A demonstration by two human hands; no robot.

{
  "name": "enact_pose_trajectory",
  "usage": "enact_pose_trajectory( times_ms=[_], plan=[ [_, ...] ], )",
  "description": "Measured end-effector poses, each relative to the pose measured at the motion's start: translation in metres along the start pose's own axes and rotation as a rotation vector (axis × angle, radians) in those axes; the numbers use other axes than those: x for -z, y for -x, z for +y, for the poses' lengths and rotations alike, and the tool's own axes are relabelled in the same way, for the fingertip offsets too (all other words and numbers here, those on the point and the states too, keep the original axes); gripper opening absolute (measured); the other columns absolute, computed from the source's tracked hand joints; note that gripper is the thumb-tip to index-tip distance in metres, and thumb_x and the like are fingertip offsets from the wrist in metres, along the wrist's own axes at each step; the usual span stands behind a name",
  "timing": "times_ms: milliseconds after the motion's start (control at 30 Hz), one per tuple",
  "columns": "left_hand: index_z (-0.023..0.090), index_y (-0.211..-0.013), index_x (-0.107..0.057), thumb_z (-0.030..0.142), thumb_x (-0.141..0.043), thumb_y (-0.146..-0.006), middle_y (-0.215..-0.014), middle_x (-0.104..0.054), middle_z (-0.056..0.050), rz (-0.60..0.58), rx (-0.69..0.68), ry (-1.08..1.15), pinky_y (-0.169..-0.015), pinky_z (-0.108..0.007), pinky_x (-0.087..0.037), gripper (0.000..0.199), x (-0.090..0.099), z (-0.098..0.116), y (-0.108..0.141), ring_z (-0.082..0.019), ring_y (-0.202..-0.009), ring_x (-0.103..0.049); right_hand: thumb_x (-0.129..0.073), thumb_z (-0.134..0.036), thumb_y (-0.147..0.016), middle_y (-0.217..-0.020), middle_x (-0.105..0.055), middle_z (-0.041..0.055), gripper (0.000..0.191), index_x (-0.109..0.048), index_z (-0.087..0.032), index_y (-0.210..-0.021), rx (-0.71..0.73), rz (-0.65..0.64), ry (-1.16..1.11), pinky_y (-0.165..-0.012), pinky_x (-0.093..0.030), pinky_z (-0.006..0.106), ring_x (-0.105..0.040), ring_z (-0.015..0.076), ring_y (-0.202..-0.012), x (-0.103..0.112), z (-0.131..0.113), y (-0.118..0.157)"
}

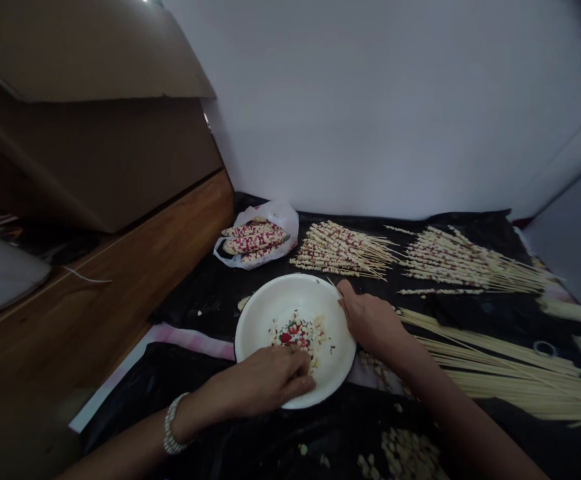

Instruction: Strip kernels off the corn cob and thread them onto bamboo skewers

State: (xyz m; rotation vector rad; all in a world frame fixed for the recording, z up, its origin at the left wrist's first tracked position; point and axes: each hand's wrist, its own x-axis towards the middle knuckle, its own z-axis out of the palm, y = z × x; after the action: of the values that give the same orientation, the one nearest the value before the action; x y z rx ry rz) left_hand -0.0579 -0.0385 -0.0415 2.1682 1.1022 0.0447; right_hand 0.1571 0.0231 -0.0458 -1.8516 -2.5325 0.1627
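Observation:
A white bowl (255,313) in the middle holds loose corn kernels (315,330), pale, dark and bright red. Curled fingers of my left hand (265,380) reach down into the bowl beside the kernels; the fingertips are partly hidden, so what they pinch cannot be made out. A beaded bracelet (170,423) is on the left wrist. Over the bowl's right rim, my right hand (368,320) is closed on a thin bamboo skewer (331,285), whose tip points up and left over the bowl.
Behind the bowl are a plastic bag of corn cobs (255,240) and two piles of kernel-threaded skewers (335,247). Bare skewers (510,383) lie at right, near a tape ring (544,348). Loose kernels (405,453) lie in front. A cardboard box (95,147) stands at left.

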Motion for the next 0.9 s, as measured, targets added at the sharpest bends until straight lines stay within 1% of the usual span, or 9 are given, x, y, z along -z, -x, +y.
enact_pose_trajectory(
  times_ms=[100, 167, 267, 333, 467, 533, 700, 767, 900],
  plan=[
    [0.021, -0.080, -0.061, 0.037, -0.048, -0.092, -0.077, -0.065, -0.003, 0.036, -0.008, 0.095, -0.062, -0.030, -0.036, 0.024, -0.001, -0.007, -0.007, -0.017, -0.068, -0.056, -0.030, -0.025, -0.098, -0.075, -0.069, 0.0095, 0.020, -0.044, -0.018, -0.111, -0.008, -0.011, -0.015, -0.058, -0.038, 0.027, -0.068, 0.0221, -0.067, 0.000, 0.000, 0.000],
    [0.020, -0.073, -0.059, 0.035, -0.050, -0.092, -0.068, -0.059, 0.000, 0.097, 0.011, 0.187, -0.059, -0.028, -0.034, 0.025, 0.002, -0.009, -0.015, -0.014, -0.063, -0.051, -0.031, -0.026, -0.098, -0.076, -0.069, 0.0094, 0.021, -0.045, -0.018, -0.112, -0.006, -0.015, -0.031, -0.059, -0.038, 0.027, -0.068, 0.0225, -0.068, 0.001, 0.000, 0.000],
    [0.018, -0.067, -0.053, 0.037, -0.052, -0.091, -0.064, -0.050, 0.002, 0.210, 0.071, 0.450, -0.054, -0.024, -0.032, 0.030, 0.009, -0.008, -0.030, -0.011, -0.059, -0.044, -0.032, -0.026, -0.098, -0.079, -0.070, 0.0102, 0.022, -0.047, -0.018, -0.111, 0.000, -0.011, -0.059, -0.058, -0.036, 0.028, -0.068, 0.0246, -0.071, 0.006, 0.001, 0.002],
    [0.018, -0.067, -0.050, 0.040, -0.054, -0.090, -0.059, -0.044, 0.004, 0.238, 0.122, 0.766, -0.046, -0.021, -0.027, 0.032, 0.015, -0.005, -0.039, -0.008, -0.052, -0.036, -0.032, -0.026, -0.098, -0.080, -0.070, 0.0103, 0.022, -0.048, -0.018, -0.110, 0.000, -0.002, -0.086, -0.058, -0.034, 0.028, -0.068, 0.0258, -0.072, 0.012, 0.002, 0.003],
    [0.014, -0.073, -0.053, 0.032, -0.056, -0.091, -0.062, -0.041, 0.004, 0.157, 0.202, 1.641, -0.036, -0.015, -0.016, 0.025, 0.024, 0.000, -0.048, -0.003, -0.045, -0.023, -0.029, -0.027, -0.099, -0.081, -0.070, 0.0086, 0.025, -0.048, -0.019, -0.113, -0.010, 0.033, -0.156, -0.058, -0.032, 0.028, -0.067, 0.0243, -0.073, 0.024, 0.003, 0.007],
    [0.014, -0.075, -0.053, 0.027, -0.054, -0.092, -0.065, -0.040, 0.004, 0.166, 0.211, 1.828, -0.036, -0.011, -0.020, 0.022, 0.026, -0.001, -0.049, -0.002, -0.045, -0.026, -0.029, -0.028, -0.099, -0.082, -0.070, 0.0064, 0.026, -0.047, -0.020, -0.116, 0.006, 0.065, -0.223, -0.060, -0.033, 0.027, -0.066, 0.0213, -0.072, 0.029, 0.004, 0.009],
    [0.013, -0.079, -0.055, 0.023, -0.041, -0.099, -0.071, -0.048, -0.001, 0.326, 0.275, 2.048, -0.045, -0.010, -0.040, 0.027, 0.028, -0.002, -0.052, -0.003, -0.052, -0.043, -0.037, -0.033, -0.097, -0.066, -0.063, -0.0023, 0.022, -0.053, -0.022, -0.108, 0.123, 0.206, -0.653, -0.056, -0.033, 0.024, -0.057, 0.0148, -0.056, 0.040, -0.001, 0.023],
    [0.013, -0.079, -0.055, 0.023, -0.040, -0.099, -0.068, -0.048, 0.001, 0.355, 0.265, 2.074, -0.042, -0.009, -0.038, 0.027, 0.027, -0.002, -0.052, -0.002, -0.048, -0.040, -0.039, -0.034, -0.096, -0.059, -0.059, -0.0051, 0.023, -0.054, -0.022, -0.109, 0.156, 0.192, -0.759, -0.053, -0.033, 0.024, -0.054, 0.0131, -0.051, 0.044, -0.004, 0.028],
    [0.014, -0.075, -0.051, 0.026, -0.043, -0.098, -0.059, -0.039, 0.005, 0.365, 0.222, 2.097, -0.034, -0.010, -0.027, 0.027, 0.024, -0.003, -0.051, -0.001, -0.039, -0.028, -0.041, -0.036, -0.096, -0.054, -0.056, -0.0065, 0.028, -0.056, -0.021, -0.114, 0.218, 0.108, -0.881, -0.051, -0.032, 0.023, -0.048, 0.0108, -0.047, 0.046, -0.013, 0.035]
  ],
)
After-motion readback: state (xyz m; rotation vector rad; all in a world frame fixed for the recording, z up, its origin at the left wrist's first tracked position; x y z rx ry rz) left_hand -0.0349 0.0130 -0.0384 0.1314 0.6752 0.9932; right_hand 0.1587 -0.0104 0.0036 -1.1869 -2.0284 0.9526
